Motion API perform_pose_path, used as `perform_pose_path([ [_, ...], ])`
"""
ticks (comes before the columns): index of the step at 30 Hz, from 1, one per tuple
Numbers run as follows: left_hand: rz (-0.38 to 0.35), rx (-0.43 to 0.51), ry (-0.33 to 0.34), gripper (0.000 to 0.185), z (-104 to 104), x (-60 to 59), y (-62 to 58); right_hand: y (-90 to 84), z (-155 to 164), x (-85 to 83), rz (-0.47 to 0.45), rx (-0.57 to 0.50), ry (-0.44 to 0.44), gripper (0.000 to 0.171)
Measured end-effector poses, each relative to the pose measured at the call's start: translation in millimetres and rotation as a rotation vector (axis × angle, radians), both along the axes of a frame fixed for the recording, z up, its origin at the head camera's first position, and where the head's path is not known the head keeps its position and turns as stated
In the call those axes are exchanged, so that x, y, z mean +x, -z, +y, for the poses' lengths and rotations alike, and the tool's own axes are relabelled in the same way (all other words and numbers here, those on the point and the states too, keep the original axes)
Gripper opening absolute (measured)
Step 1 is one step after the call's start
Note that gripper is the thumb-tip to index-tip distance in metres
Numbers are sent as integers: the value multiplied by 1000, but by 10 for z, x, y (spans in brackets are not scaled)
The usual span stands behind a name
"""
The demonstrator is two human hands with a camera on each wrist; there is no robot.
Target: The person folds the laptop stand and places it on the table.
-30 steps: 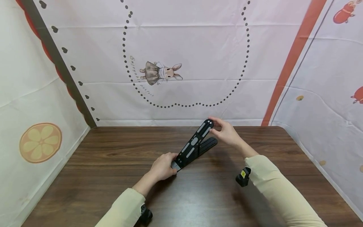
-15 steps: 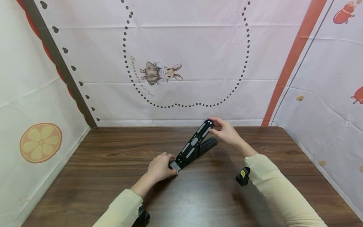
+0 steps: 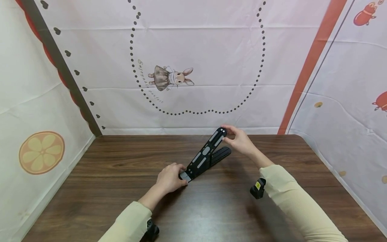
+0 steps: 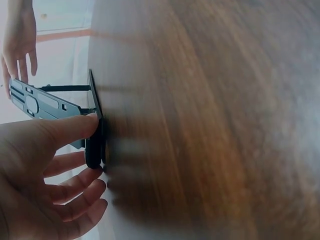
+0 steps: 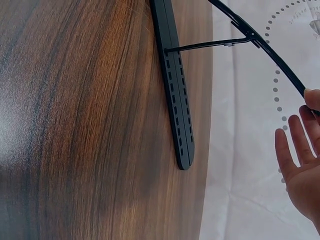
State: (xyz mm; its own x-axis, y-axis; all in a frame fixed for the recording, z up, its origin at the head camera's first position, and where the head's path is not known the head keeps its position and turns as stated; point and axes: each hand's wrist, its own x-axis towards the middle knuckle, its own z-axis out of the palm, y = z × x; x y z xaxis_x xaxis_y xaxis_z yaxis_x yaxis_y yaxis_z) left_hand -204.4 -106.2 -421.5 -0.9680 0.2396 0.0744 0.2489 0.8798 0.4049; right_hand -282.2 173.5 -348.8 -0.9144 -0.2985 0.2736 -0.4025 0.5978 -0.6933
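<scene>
Backdrop sheets (image 3: 211, 50) wrap the whole space, pale with a printed bunny (image 3: 170, 77) inside a dotted ring behind the hands, an orange stripe (image 3: 305, 67) off to the right of the right hand, and an orange-slice print (image 3: 41, 152) way out left of the left hand; below all that sits a dark wood-grain table (image 3: 105, 188), bare wood all round the hands; right in the middle of it is a black folding stand (image 3: 205, 154), base strip flat on the wood, slotted top plate tilted up on a thin strut; left hand (image 3: 170, 178) pinches the low hinge end nearest the person, thumb on top, fingers curled under; right hand (image 3: 240, 139) is at the raised far tip, fingers fairly straight, thumb and fingertips touching the tip; small black wrist cameras (image 3: 256, 188) sit on both cream sleeves (image 3: 290, 198).
</scene>
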Motion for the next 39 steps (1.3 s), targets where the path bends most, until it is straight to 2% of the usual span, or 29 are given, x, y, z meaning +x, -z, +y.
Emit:
perform_pose_path([
  [14,-15,3,-21,42,-117,-67,-2,0,-33,6,5,-19,4,50],
  [28,1,-11,-135,42,-248,-157,2,-5,-66,30,-2,-67,-30,44],
  [39,-7,-11,-151,36,-309,-209,-4,10,-108,24,-22,-97,-25,44],
])
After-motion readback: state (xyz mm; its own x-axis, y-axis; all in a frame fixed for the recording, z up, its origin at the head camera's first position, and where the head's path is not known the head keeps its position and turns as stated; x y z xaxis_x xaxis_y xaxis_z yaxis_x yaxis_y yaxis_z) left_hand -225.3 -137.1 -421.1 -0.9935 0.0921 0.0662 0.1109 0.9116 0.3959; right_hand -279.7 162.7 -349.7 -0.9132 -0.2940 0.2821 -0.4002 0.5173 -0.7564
